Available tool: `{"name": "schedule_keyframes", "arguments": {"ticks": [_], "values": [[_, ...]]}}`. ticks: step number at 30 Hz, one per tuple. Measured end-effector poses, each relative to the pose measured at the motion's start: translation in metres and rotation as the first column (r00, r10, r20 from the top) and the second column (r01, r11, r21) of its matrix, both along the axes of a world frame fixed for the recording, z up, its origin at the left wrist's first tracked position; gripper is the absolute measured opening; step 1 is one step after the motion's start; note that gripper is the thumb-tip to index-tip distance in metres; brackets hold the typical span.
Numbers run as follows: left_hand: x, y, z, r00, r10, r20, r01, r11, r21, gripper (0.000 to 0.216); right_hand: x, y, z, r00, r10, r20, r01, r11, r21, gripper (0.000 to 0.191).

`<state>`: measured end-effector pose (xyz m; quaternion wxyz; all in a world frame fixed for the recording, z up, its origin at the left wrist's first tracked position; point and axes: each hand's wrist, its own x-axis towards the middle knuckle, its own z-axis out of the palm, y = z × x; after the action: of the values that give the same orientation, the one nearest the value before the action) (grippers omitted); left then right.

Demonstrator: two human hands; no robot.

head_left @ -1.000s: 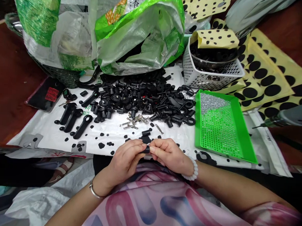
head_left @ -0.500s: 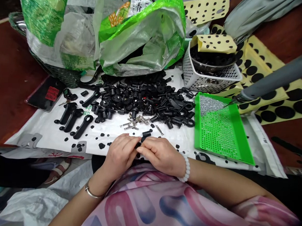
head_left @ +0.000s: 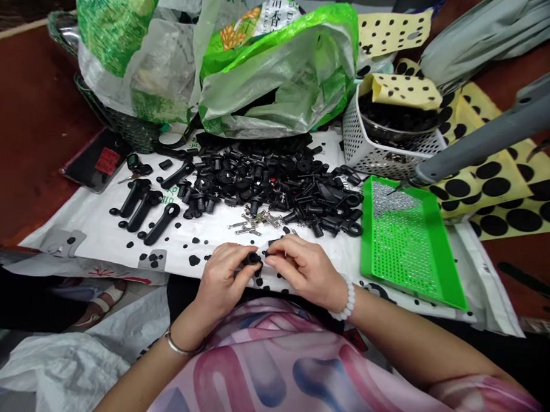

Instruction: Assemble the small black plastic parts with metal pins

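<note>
My left hand (head_left: 226, 277) is closed around a black plastic part (head_left: 253, 258), whose round, hollow end shows between thumb and fingers. Close beside it on the right, my right hand (head_left: 304, 271) has thumb and forefinger pinched at a small black piece (head_left: 268, 252), mostly hidden by the fingertips. Beyond both hands lies a small heap of flat metal clips (head_left: 251, 222). Behind the clips spreads a large pile of black plastic parts (head_left: 258, 175). Three black handles (head_left: 162, 224) lie side by side to the left.
A green tray (head_left: 443, 256) with tiny silvery pieces stands at right, under a grey screwdriver-like tool (head_left: 478, 139). Behind are a white basket (head_left: 364, 140) and green-white plastic bags (head_left: 280, 91). Yellow sheets with black dots (head_left: 504, 179) lie far right; a dark phone-like slab (head_left: 94, 162) is left.
My hands, earlier pressed together, are now slightly apart. The black part's hollow end has come into view in my left hand. The camera view has shifted a little.
</note>
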<state>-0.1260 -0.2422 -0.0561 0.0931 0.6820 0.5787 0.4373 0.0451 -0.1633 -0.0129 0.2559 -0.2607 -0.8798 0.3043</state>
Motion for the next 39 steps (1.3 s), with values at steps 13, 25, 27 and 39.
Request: {"name": "schedule_keyframes", "arguments": {"ticks": [13,25,27,39], "values": [[0.005,0.0,0.003,0.993,-0.088,-0.074,0.088,0.996,-0.009,0.021,0.007,-0.001,-0.015,0.983,0.171,0.066,-0.18,0.82,0.543,0.022],[0.018,0.003,0.004,0.973,-0.032,-0.229,0.042,0.998,0.041,0.019,0.011,-0.01,-0.024,0.997,0.068,-0.047,-0.052,0.958,0.282,0.012],[0.019,0.002,0.005,0.965,0.006,-0.263,0.011,0.998,0.062,0.019,0.009,-0.011,-0.025,0.997,0.038,-0.061,-0.024,0.975,0.221,0.013],[0.015,0.0,0.003,0.956,0.1,-0.275,-0.064,0.989,0.136,0.023,-0.009,-0.021,-0.018,0.997,-0.049,0.059,0.046,0.998,0.051,0.027]]}}
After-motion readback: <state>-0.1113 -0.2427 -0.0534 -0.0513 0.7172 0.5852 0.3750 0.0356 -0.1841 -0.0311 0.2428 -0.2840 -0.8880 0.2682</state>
